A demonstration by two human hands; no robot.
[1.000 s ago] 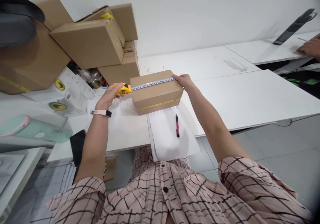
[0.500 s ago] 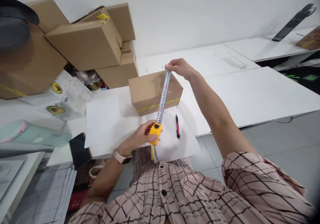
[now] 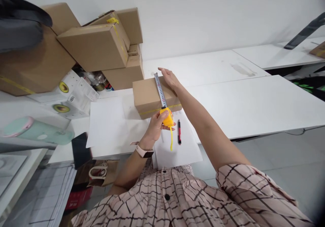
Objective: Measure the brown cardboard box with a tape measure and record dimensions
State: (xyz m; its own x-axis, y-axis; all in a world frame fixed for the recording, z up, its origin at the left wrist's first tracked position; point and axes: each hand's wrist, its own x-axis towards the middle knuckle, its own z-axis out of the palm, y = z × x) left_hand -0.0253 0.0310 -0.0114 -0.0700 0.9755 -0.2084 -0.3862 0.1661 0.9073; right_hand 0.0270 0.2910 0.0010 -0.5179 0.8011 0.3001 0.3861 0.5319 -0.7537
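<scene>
My left hand (image 3: 153, 127) is closed around a yellow tape measure (image 3: 167, 117), its yellow wrist strap dangling below. The silver blade (image 3: 160, 91) runs out from the case across the top of a closed cardboard box (image 3: 146, 93), and its metal end reaches the box's far edge. My right hand (image 3: 169, 78) lies at the box's far right part, fingers stretched out and pointing left, just right of the blade's end. It holds nothing. Paper sheets (image 3: 186, 152) lie in front of the box, with a red and black pen (image 3: 179, 132) on them.
Stacked cardboard boxes (image 3: 93, 46) stand at the back left, above white boxes with avocado pictures (image 3: 63, 98). A blank sheet (image 3: 108, 122), a phone (image 3: 81, 149) and a mint-green bottle (image 3: 48, 132) are on the left. A dark bottle (image 3: 304, 32) stands far right.
My right hand has let go of the blade's end and opened beside it. The tape measure has moved up and turned, with less blade out, and its end has shifted left.
</scene>
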